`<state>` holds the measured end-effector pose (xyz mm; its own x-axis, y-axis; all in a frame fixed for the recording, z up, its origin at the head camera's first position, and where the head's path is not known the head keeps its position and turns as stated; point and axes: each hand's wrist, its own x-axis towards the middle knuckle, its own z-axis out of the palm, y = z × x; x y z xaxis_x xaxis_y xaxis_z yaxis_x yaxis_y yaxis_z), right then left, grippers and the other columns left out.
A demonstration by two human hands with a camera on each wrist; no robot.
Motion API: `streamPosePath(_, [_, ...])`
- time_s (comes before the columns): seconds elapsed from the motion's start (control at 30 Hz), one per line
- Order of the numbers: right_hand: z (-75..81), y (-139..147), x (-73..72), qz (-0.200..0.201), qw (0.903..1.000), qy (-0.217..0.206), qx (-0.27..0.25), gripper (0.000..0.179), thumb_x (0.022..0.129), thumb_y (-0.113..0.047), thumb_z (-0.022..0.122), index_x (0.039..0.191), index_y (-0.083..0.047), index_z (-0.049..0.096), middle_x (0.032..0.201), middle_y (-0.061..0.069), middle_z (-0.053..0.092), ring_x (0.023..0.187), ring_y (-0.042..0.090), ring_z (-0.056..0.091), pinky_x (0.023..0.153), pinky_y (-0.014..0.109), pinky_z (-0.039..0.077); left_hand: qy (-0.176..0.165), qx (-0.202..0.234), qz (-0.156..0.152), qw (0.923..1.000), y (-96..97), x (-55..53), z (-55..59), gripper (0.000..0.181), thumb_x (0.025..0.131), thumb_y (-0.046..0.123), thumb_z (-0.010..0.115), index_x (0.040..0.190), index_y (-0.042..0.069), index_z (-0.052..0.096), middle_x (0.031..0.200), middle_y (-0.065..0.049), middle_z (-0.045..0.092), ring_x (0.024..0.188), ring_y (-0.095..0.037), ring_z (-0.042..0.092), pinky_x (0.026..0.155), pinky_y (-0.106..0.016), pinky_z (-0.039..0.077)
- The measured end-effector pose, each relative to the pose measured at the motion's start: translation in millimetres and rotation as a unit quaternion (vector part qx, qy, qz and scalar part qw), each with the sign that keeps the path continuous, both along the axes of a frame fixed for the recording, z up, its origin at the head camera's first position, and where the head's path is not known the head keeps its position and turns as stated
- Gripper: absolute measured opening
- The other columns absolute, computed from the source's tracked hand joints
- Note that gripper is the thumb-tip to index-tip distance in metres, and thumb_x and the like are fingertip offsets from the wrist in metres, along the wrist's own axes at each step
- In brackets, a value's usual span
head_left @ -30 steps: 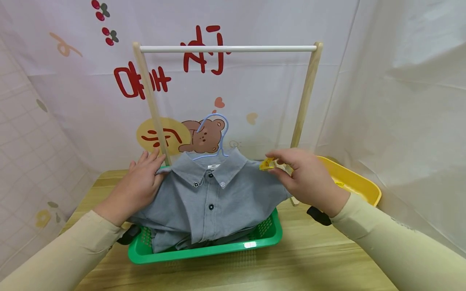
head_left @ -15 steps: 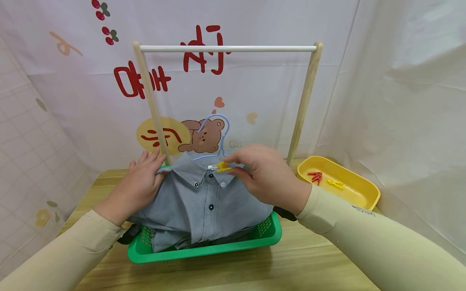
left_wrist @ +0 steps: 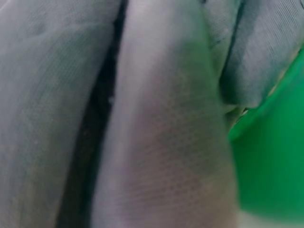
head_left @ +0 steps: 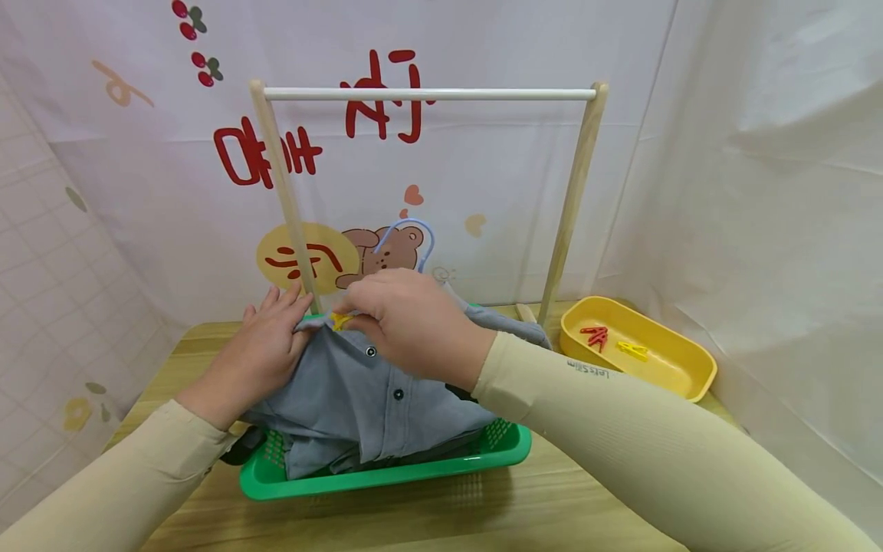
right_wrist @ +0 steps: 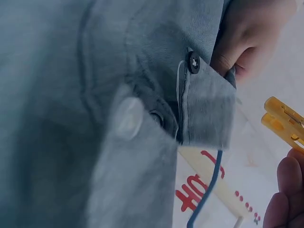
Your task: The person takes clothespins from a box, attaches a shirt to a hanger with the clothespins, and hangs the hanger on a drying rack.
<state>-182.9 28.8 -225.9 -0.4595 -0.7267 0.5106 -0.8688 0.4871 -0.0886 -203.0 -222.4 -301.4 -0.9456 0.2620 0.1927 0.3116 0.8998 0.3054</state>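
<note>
A grey button-up shirt (head_left: pixel 345 406) lies bunched in and over a green basket (head_left: pixel 386 480), a blue hanger (head_left: pixel 428 238) rising from its collar. At the shirt's left shoulder my left hand (head_left: pixel 265 356) pinches the cloth between thumb and fingers, the other fingers spread. My right hand (head_left: pixel 421 326) reaches across the collar and pinches a yellow clothespin (head_left: pixel 339 320) close beside that shoulder. The right wrist view shows the clothespin (right_wrist: pixel 282 118) just apart from the shirt, its jaws shut. Grey cloth (left_wrist: pixel 166 118) fills most of the left wrist view.
Behind the basket stands a wooden rack with a white crossbar (head_left: pixel 428 94). A yellow tray (head_left: pixel 669 372) at the right holds red clothespins (head_left: pixel 597 337) and a yellow clothespin (head_left: pixel 632 351). A printed white curtain (head_left: pixel 497 176) closes off the back.
My right hand has carried the yellow clothespin leftward from the shirt's right shoulder, past the collar, to the left shoulder. The left hand has stayed in place.
</note>
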Motion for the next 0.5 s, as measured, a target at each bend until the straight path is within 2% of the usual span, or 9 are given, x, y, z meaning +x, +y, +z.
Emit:
streamPosePath(0.13, [2.4, -15, -7.1, 0.002, 0.9994, -0.021, 0.027, 0.018, 0.100, -0.015, 0.073, 0.118, -0.013, 0.076, 0.113, -0.002, 0.079, 0.107, 0.014, 0.072, 0.096, 0.029, 0.055, -0.003, -0.001, -0.007, 1.0000, -1.8, -0.1, -0.3, 0.058, 0.112, 0.028, 0.048, 0.161, -0.002, 0.038, 0.170, -0.033, 0.021, 0.156, -0.062, 0.012, 0.116, -0.084, 0.014])
streamPosePath(0.27, [3.0, -28, -12.5, -0.003, 0.9984, -0.034, 0.046, 0.020, 0.101, -0.015, 0.073, 0.121, -0.015, 0.077, 0.115, -0.005, 0.078, 0.108, 0.012, 0.072, 0.098, 0.027, 0.054, -0.003, 0.005, -0.013, 0.9999, -2.0, 1.9, 0.2, 0.054, 0.112, 0.023, 0.048, 0.163, 0.009, 0.039, 0.171, -0.033, 0.020, 0.156, -0.063, 0.011, 0.114, -0.086, 0.013])
streamPosePath(0.4, [2.1, -36, -15.7, -0.006, 0.9971, -0.025, 0.071, 0.022, 0.103, -0.014, 0.069, 0.123, -0.018, 0.077, 0.108, -0.007, 0.078, 0.104, 0.010, 0.072, 0.097, 0.026, 0.054, -0.009, 0.020, -0.010, 0.9997, -1.8, 3.6, 1.3, 0.053, 0.112, 0.018, 0.044, 0.164, 0.018, 0.038, 0.171, -0.032, 0.018, 0.157, -0.062, 0.007, 0.115, -0.086, 0.010])
streamPosePath(0.5, [0.7, -39, -17.6, -0.014, 0.9962, -0.018, 0.084, 0.022, 0.104, -0.014, 0.068, 0.123, -0.018, 0.077, 0.109, -0.007, 0.078, 0.105, 0.008, 0.072, 0.099, 0.026, 0.053, -0.008, 0.023, -0.012, 0.9996, -2.2, 4.1, 1.9, 0.051, 0.113, 0.021, 0.043, 0.164, 0.018, 0.038, 0.171, -0.032, 0.018, 0.157, -0.062, 0.007, 0.115, -0.086, 0.009])
